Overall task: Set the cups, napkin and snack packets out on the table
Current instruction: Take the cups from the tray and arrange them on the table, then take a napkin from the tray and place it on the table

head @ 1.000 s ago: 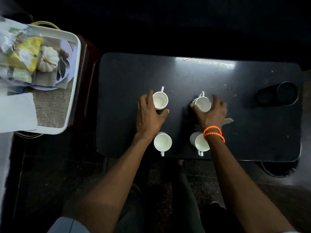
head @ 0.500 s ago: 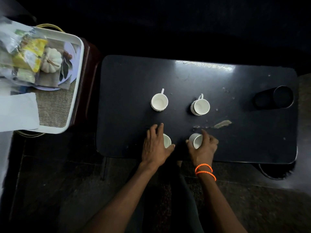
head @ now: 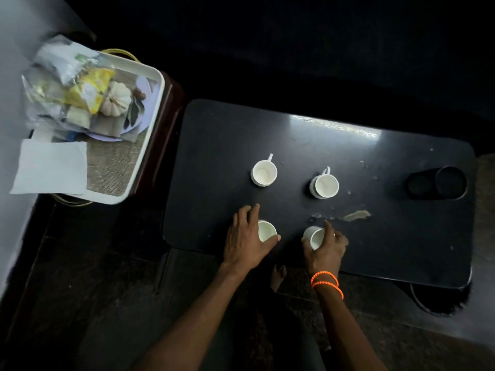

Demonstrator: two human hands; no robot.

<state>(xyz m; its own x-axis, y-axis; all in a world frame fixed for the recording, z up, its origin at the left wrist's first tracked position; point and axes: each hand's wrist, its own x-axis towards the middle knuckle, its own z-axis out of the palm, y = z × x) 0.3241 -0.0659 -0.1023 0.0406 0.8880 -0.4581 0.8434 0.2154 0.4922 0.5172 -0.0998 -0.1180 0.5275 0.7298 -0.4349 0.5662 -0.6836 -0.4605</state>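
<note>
Four white cups upright on table: far pair point(head: 264, 173) point(head: 325, 185) free (handles away), near pair point(head: 266, 230) point(head: 315, 237) grasped; napkin point(head: 51, 167), snack packets point(head: 80, 87) on tray.

No legible text, labels, brands or numbers, print on the yellow snack packet point(head: 89, 91) in the tray point(head: 150, 124) too blurred to read, cups point(head: 263, 172) plain white, unmarked

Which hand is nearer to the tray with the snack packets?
Left. The left hand is on the near-left cup, on the side of the table towards the tray. The right hand, on the near-right cup, is farther away.
</note>
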